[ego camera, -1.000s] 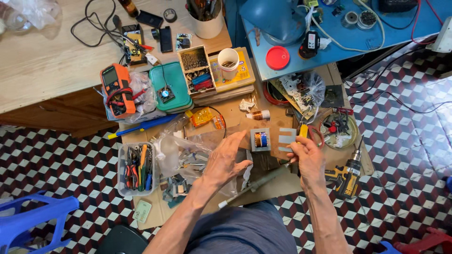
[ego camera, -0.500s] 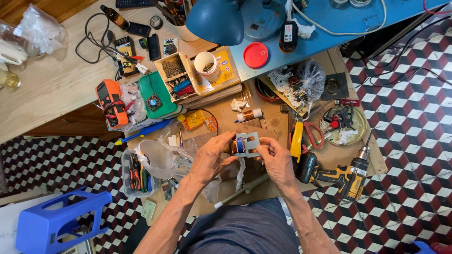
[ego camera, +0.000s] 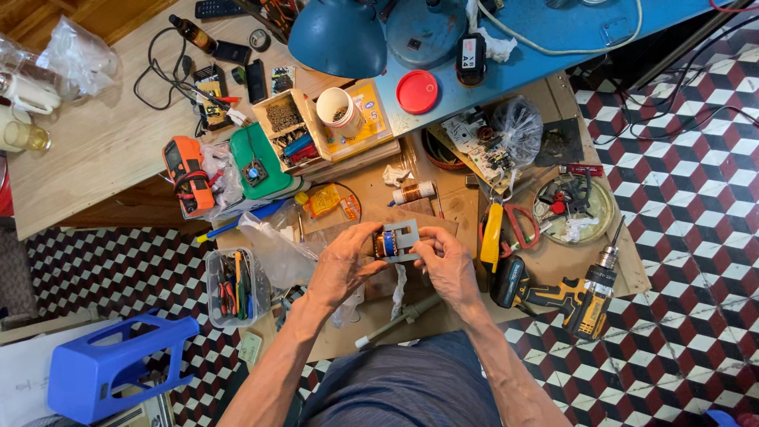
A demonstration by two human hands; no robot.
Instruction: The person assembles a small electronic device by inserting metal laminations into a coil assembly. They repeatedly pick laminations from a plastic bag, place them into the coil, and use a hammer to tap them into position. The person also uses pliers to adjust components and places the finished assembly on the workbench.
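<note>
Both hands, left hand point(ego camera: 341, 265) and right hand point(ego camera: 447, 265), have closed fingers around one small transformer point(ego camera: 396, 242).

Transformer point(ego camera: 398, 241): held between both hands above a cardboard sheet point(ego camera: 443, 209).
Left hand point(ego camera: 344, 265): closed on its left side.
Right hand point(ego camera: 448, 265): pinched on its right edge.
Drill point(ego camera: 565, 296): laid just right.
</note>
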